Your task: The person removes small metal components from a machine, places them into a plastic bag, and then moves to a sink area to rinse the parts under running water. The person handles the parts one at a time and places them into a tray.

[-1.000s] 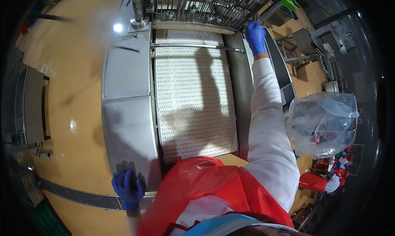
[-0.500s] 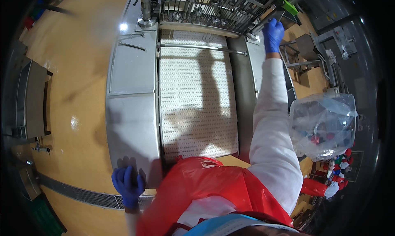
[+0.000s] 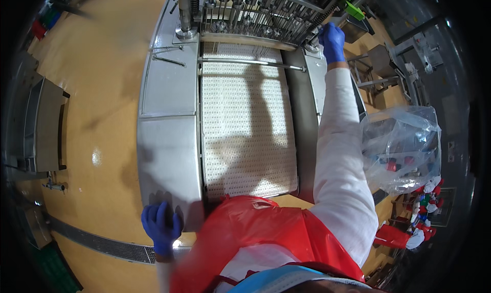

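A white perforated conveyor belt (image 3: 248, 119) runs away from me between the metal sides of a machine. Over its far end stands a steel head (image 3: 250, 19) full of rods, thin needles and springs. My right hand (image 3: 334, 41), in a blue glove, reaches far forward to the machine's right post (image 3: 312, 43). Its fingers are curled closed by the post, and whatever they grip is hidden. My left hand (image 3: 162, 227), also gloved in blue, is at the near corner of the left steel panel (image 3: 170, 160), with fingers and thumb apart and nothing in it.
A steel bar (image 3: 250, 63) crosses above the belt. Metal rods (image 3: 169, 59) lie on the left panel. Bright green parts (image 3: 354, 9) sit beyond my right hand. A clear plastic bag (image 3: 401, 150) hangs at right; people in red aprons (image 3: 394, 237) are farther off. A floor drain (image 3: 102, 242) runs at left.
My right hand has shifted slightly left and closer to the post, away from the green parts. The left hand stays at the panel corner. The whole view has shifted slightly.
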`<move>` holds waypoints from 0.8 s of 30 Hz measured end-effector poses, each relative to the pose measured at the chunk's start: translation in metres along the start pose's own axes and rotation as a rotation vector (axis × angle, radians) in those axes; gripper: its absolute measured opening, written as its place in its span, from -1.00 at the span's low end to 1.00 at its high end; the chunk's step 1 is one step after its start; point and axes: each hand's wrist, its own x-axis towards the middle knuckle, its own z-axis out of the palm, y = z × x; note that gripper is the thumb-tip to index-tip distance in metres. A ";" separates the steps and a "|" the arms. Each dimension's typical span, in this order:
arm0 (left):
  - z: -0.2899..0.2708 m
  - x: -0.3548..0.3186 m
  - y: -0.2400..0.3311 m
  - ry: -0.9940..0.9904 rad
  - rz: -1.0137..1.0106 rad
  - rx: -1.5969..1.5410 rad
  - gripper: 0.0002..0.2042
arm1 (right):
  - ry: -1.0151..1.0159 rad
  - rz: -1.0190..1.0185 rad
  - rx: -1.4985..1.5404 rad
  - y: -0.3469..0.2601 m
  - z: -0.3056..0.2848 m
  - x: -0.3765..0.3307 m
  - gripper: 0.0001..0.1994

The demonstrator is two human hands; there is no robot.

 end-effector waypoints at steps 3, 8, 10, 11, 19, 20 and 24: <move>0.002 -0.002 -0.007 -0.033 -0.013 -0.047 -0.59 | -0.048 -0.090 0.177 0.054 0.007 0.003 -0.73; 0.001 -0.006 -0.004 -0.016 -0.017 -0.024 -0.57 | -0.062 0.142 0.192 -0.016 -0.016 -0.009 -0.75; 0.001 -0.005 -0.003 -0.029 -0.022 -0.027 -0.57 | 0.277 -0.250 -0.131 0.027 -0.001 0.019 -0.64; 0.001 -0.004 -0.004 -0.026 -0.025 -0.019 -0.57 | 0.319 -0.177 -0.184 0.040 0.032 0.005 -0.61; 0.000 0.000 0.001 -0.011 -0.004 -0.017 -0.59 | 0.411 -0.279 -0.338 0.026 0.027 -0.010 -0.61; 0.001 -0.004 -0.003 -0.015 -0.002 -0.030 -0.59 | 0.189 -0.140 -0.182 0.027 0.020 -0.005 -0.63; 0.003 -0.003 -0.002 -0.045 -0.050 -0.022 -0.59 | -0.167 0.088 -0.017 -0.011 0.005 -0.003 -0.62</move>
